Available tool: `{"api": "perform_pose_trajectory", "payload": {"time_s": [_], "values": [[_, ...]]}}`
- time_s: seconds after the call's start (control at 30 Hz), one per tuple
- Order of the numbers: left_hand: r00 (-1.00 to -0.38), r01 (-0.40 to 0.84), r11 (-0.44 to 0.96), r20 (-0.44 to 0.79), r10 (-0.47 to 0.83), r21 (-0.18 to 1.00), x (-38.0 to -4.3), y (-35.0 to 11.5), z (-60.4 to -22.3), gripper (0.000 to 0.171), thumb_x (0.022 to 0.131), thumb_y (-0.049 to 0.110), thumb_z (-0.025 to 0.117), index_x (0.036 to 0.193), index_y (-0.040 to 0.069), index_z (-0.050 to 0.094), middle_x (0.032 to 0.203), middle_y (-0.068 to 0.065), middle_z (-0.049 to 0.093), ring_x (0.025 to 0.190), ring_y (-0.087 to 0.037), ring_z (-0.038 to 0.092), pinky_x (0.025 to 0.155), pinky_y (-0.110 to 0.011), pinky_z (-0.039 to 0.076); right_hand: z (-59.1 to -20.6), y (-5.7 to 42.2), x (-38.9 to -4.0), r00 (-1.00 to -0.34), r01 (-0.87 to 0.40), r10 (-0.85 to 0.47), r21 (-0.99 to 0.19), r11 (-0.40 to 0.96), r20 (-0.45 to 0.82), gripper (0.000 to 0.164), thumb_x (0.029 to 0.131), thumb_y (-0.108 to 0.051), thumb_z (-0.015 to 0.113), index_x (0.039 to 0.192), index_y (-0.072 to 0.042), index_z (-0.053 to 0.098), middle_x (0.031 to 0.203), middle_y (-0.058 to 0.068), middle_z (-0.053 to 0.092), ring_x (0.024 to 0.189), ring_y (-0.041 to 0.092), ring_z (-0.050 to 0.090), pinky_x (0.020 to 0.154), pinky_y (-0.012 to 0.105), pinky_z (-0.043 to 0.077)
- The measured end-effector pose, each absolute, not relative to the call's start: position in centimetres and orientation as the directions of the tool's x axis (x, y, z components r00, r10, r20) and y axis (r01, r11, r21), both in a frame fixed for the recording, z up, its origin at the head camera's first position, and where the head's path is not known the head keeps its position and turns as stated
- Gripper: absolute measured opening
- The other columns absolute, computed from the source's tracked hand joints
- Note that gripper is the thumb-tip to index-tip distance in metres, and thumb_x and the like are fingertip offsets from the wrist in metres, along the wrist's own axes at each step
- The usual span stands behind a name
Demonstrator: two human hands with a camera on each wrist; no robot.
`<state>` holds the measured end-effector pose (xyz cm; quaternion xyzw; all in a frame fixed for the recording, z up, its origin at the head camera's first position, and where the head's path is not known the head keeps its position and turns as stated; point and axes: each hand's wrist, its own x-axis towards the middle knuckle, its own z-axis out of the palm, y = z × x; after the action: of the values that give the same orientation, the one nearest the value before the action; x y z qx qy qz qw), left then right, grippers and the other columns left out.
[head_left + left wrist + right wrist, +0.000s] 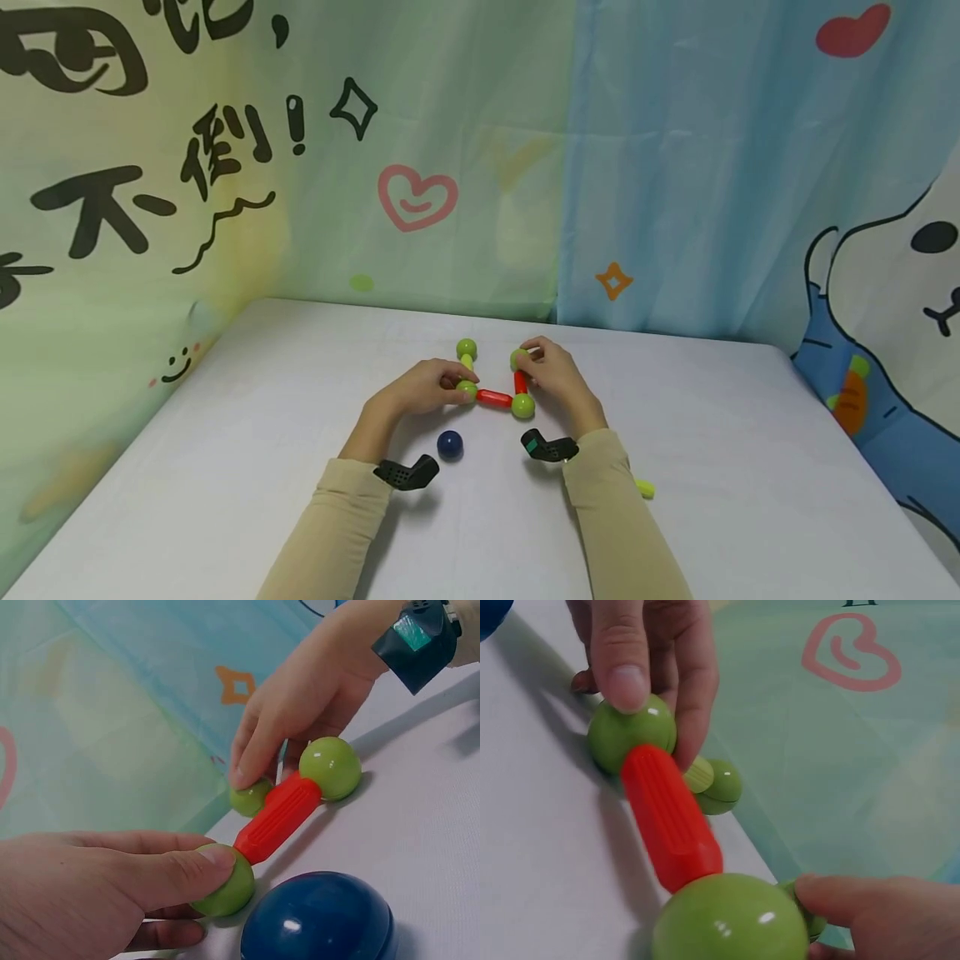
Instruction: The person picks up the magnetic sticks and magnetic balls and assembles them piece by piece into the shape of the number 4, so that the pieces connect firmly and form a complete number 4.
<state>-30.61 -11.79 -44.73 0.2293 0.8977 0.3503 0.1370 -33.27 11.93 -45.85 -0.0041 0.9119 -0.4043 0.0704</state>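
A U-shaped chain of green balls and rods lies on the table. My left hand (pixel 420 387) pinches the near-left green ball (pixel 225 889) between thumb and fingers. From that ball a red rod (pixel 494 399) runs to the near-right green ball (pixel 522 406), and a yellow-green rod (pixel 467 362) leads to the far-left ball (pixel 467 348). My right hand (pixel 558 375) holds the far-right green ball (pixel 251 798) with thumb and fingers. A second red rod (pixel 521 382) joins this ball's side to the near-right ball; the right fingers partly hide it.
A dark blue ball (pixel 450 445) sits in front of the chain, near my left wrist. Partly behind my right sleeve lies a yellow-green rod (pixel 645 489). The white table (pixel 225 467) ends at a printed curtain (pixel 480 167) at the back.
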Motion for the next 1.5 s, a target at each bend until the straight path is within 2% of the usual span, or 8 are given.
{"api": "perform_pose_trajectory", "payload": {"time_s": [0.13, 0.2, 0.3, 0.4, 0.7, 0.9, 1.3, 1.5], "values": [[-0.858, 0.313, 0.657, -0.092, 0.505, 0.686, -30.6, -11.6, -44.6, 0.029, 0.088, 0.022, 0.068, 0.117, 0.019, 0.066, 0.098, 0.002, 0.064, 0.086, -0.012, 0.052, 0.078, -0.029, 0.044, -45.9, 12.0, -33.4, -0.992, 0.044, -0.055, -0.718, 0.695, -0.115, 0.04, 0.094, -0.035, 0.055, 0.126, -0.012, 0.051, 0.12, 0.015, 0.056, 0.083, 0.021, 0.058, 0.072, 0.028, 0.05], [-0.861, 0.305, 0.664, -0.1, 0.498, 0.682, -30.7, -11.5, -44.6, 0.029, 0.088, 0.023, 0.068, 0.116, 0.02, 0.066, 0.098, 0.002, 0.063, 0.086, -0.012, 0.053, 0.078, -0.029, 0.044, -46.1, 12.1, -33.5, -0.993, 0.008, -0.077, -0.706, 0.708, -0.088, 0.04, 0.095, -0.034, 0.053, 0.128, -0.012, 0.051, 0.12, 0.015, 0.057, 0.091, 0.023, 0.058, 0.08, 0.033, 0.051], [-0.865, 0.301, 0.669, -0.101, 0.492, 0.679, -30.7, -11.5, -44.7, 0.029, 0.088, 0.023, 0.069, 0.116, 0.02, 0.067, 0.098, 0.002, 0.063, 0.086, -0.012, 0.053, 0.078, -0.029, 0.044, -46.2, 12.3, -33.6, -0.992, -0.064, -0.122, -0.675, 0.735, -0.039, 0.038, 0.096, -0.031, 0.05, 0.13, -0.014, 0.053, 0.123, 0.015, 0.058, 0.106, 0.028, 0.056, 0.094, 0.043, 0.046], [-0.868, 0.298, 0.673, -0.102, 0.486, 0.677, -30.7, -11.5, -44.7, 0.028, 0.088, 0.024, 0.068, 0.116, 0.021, 0.067, 0.1, 0.002, 0.064, 0.087, -0.013, 0.053, 0.08, -0.031, 0.044, -46.1, 12.3, -33.6, -0.987, -0.115, -0.16, -0.635, 0.764, -0.015, 0.037, 0.095, -0.028, 0.05, 0.13, -0.015, 0.055, 0.126, 0.015, 0.057, 0.115, 0.03, 0.052, 0.1, 0.048, 0.041], [-0.877, 0.281, 0.689, -0.112, 0.467, 0.668, -30.4, -11.9, -45.0, 0.028, 0.088, 0.026, 0.068, 0.115, 0.022, 0.067, 0.092, 0.001, 0.059, 0.084, -0.015, 0.049, 0.073, -0.03, 0.04, -45.5, 11.1, -33.4, -0.98, -0.093, -0.177, -0.561, 0.823, -0.096, 0.052, 0.087, -0.031, 0.066, 0.135, -0.015, 0.051, 0.132, 0.016, 0.05, 0.123, 0.032, 0.045, 0.106, 0.05, 0.035], [-0.874, 0.289, 0.68, -0.104, 0.474, 0.674, -30.3, -11.7, -44.9, 0.028, 0.088, 0.026, 0.068, 0.115, 0.021, 0.067, 0.091, 0.001, 0.059, 0.083, -0.016, 0.049, 0.071, -0.029, 0.041, -45.2, 11.1, -33.2, -0.987, -0.041, -0.124, -0.584, 0.811, -0.103, 0.05, 0.087, -0.024, 0.066, 0.134, -0.015, 0.052, 0.131, 0.015, 0.053, 0.119, 0.03, 0.049, 0.104, 0.048, 0.038], [-0.875, 0.279, 0.69, -0.119, 0.468, 0.668, -30.3, -11.4, -44.7, 0.028, 0.087, 0.027, 0.069, 0.115, 0.023, 0.067, 0.088, 0.001, 0.058, 0.08, -0.015, 0.048, 0.069, -0.029, 0.04, -45.0, 11.8, -32.8, -0.986, 0.041, -0.081, -0.679, 0.733, -0.147, 0.048, 0.089, -0.026, 0.064, 0.134, -0.016, 0.052, 0.132, 0.016, 0.053, 0.094, 0.022, 0.059, 0.087, 0.037, 0.05], [-0.873, 0.29, 0.681, -0.106, 0.476, 0.672, -30.3, -11.4, -44.7, 0.029, 0.087, 0.025, 0.069, 0.115, 0.021, 0.067, 0.088, 0.001, 0.058, 0.079, -0.014, 0.048, 0.069, -0.028, 0.04, -45.3, 12.2, -32.9, -0.99, 0.056, -0.05, -0.702, 0.71, -0.13, 0.048, 0.089, -0.028, 0.065, 0.134, -0.017, 0.051, 0.131, 0.017, 0.053, 0.099, 0.024, 0.059, 0.084, 0.035, 0.052]]}}
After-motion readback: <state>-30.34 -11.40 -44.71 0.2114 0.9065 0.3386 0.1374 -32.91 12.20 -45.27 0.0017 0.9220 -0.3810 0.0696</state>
